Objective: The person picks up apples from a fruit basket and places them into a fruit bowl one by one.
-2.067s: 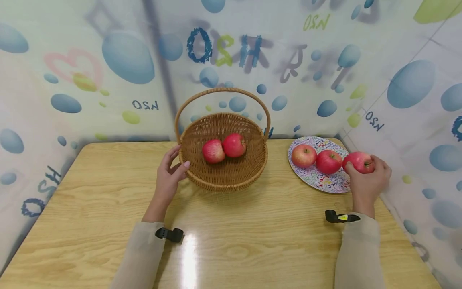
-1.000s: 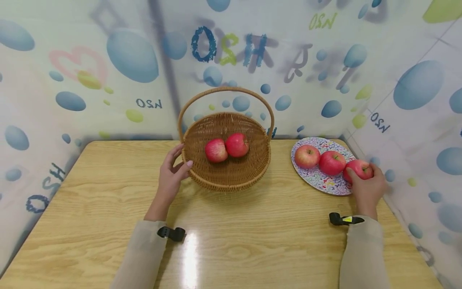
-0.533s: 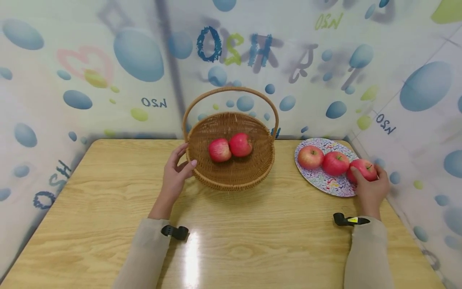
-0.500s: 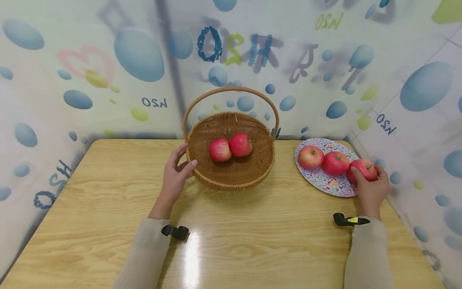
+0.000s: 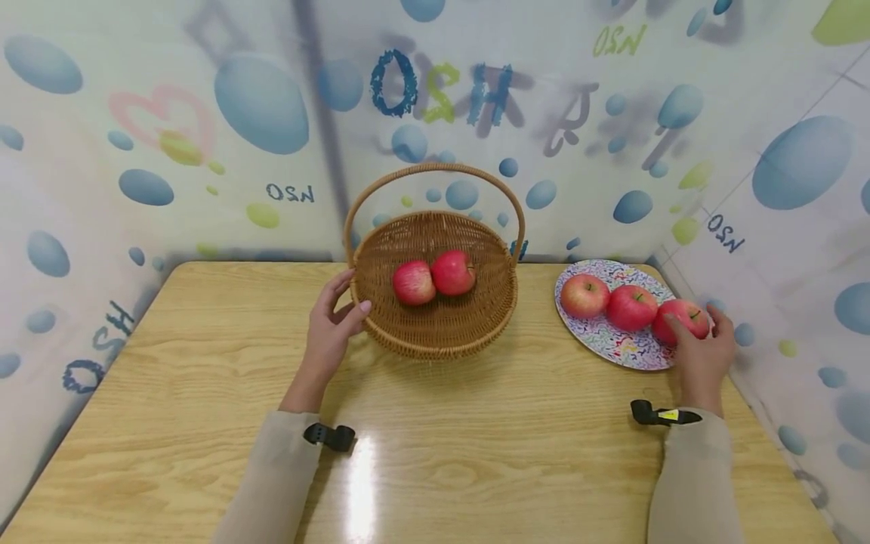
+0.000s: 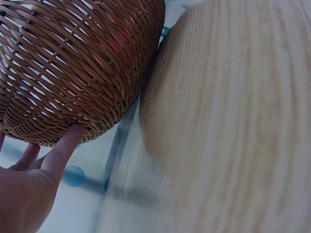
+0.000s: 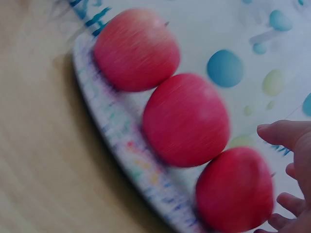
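Head view: round brown wicker basket (image 5: 442, 330) touched by left hand (image 5: 328, 335), round red apple (image 5: 688, 311) flanked by right hand (image 5: 707, 361). Fingers (image 6: 62, 151) are apart.

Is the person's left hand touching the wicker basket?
Touching. The left wrist view shows it: the thumb of the left hand meets the woven wall of the basket with no visible gap at its tip.
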Available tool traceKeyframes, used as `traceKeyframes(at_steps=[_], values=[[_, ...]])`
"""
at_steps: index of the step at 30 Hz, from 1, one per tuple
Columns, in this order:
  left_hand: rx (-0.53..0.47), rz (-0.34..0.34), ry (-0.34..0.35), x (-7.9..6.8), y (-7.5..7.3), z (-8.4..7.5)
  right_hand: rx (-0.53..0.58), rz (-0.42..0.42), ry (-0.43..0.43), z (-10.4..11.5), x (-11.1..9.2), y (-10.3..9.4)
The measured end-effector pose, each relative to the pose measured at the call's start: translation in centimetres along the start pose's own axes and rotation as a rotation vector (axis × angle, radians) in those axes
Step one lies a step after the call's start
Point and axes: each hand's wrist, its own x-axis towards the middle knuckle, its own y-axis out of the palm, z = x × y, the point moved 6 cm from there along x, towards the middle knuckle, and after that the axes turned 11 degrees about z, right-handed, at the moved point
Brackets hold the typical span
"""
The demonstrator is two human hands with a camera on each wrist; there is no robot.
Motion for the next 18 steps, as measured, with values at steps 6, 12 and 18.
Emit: traceKeyframes(at_steps=[6, 12, 18], values=[[-0.011, 0.002, 0.004, 0.0, -0.1, -0.1, -0.044, -0.035, -0.096, 4.5, -1.8, -0.4], [-0.018, 0.0, 0.007, 0.0, -0.1, -0.3, -0.054, 0.133, -0.318, 10.6, -5.8, 2.0], [-0.009, 0.007, 0.008, 0.0, 0.0, -0.1, -0.068, 0.346, -0.528, 14.6, -10.9, 5.8]])
